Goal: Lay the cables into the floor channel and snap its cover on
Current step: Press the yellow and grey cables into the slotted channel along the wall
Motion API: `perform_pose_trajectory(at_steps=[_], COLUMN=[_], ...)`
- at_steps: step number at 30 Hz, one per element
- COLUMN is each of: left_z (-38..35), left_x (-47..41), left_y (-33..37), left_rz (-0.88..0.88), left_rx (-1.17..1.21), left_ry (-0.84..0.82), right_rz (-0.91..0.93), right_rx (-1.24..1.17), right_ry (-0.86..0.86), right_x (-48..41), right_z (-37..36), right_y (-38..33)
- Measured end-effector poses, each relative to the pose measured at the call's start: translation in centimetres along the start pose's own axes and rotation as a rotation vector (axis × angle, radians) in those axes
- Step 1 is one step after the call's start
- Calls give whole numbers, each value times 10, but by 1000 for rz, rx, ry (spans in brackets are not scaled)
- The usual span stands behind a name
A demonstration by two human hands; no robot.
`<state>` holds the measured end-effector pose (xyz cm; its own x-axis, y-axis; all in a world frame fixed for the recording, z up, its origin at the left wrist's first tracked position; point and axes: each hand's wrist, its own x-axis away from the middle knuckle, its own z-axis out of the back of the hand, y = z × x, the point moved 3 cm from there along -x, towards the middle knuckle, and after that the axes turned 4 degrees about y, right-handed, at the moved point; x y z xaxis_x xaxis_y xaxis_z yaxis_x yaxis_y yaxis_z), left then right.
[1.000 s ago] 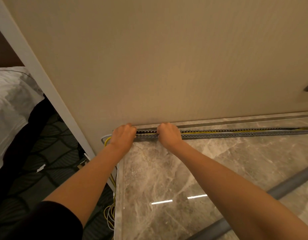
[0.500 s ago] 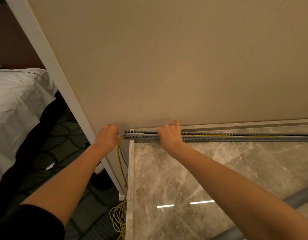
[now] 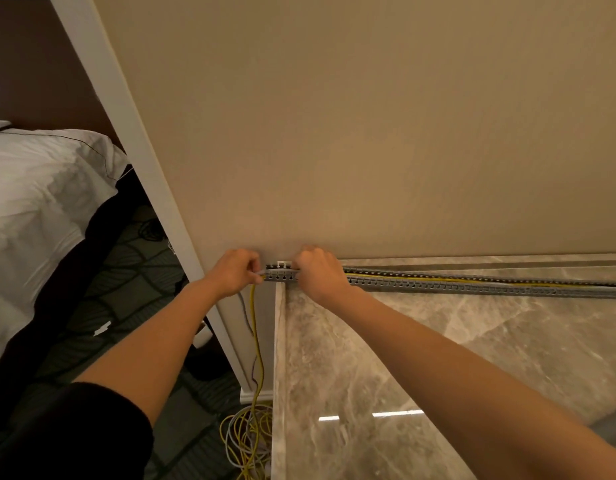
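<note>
Here, in the head view, the floor channel (image 3: 472, 285) runs along the foot of the wall (image 3: 368, 133). It is open on top, and a yellow line shows inside it toward the right. The left hand (image 3: 235, 271) is curled at the channel's left end, pinching the cables (image 3: 256, 334) where they leave it and drop to a loose coil (image 3: 245, 441) on the carpet below. The right hand (image 3: 318, 271) is curled over the channel just beside that end; I cannot tell whether it presses cables down or only grips the channel. Laying looks mostly done along the run, the end section is in hand, and the cover is not on. A grey strip (image 3: 609, 428) at the lower right edge may be it.
</note>
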<state>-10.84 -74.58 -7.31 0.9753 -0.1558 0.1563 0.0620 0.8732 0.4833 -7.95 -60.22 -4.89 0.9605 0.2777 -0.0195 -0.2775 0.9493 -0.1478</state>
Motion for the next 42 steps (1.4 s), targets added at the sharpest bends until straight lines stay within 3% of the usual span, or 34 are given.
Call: perform_pose_trajectory(at_steps=[5, 14, 22, 25, 33, 42], left_z=[-7, 3, 5, -5, -83, -185], left_x=[4, 10, 19, 14, 0, -11], left_y=[0, 16, 68, 97, 209, 366], left_rz=[-84, -63, -4, -86, -340, -493], left_rx=[-96, -327, -452, -532, -467, -469], left_ry=[183, -30, 127, 151, -56, -63], right_rz=[-53, -116, -81, -168, -398, -543], right_rx=[-52, -45, -38, -30, 21, 57], right_ry=[1, -12, 39, 18, 23, -13], right_x=[-3, -6, 21, 37, 105, 188], right_z=[-4, -3, 2, 9, 31, 54], right_y=[5, 8, 40, 71, 190, 367])
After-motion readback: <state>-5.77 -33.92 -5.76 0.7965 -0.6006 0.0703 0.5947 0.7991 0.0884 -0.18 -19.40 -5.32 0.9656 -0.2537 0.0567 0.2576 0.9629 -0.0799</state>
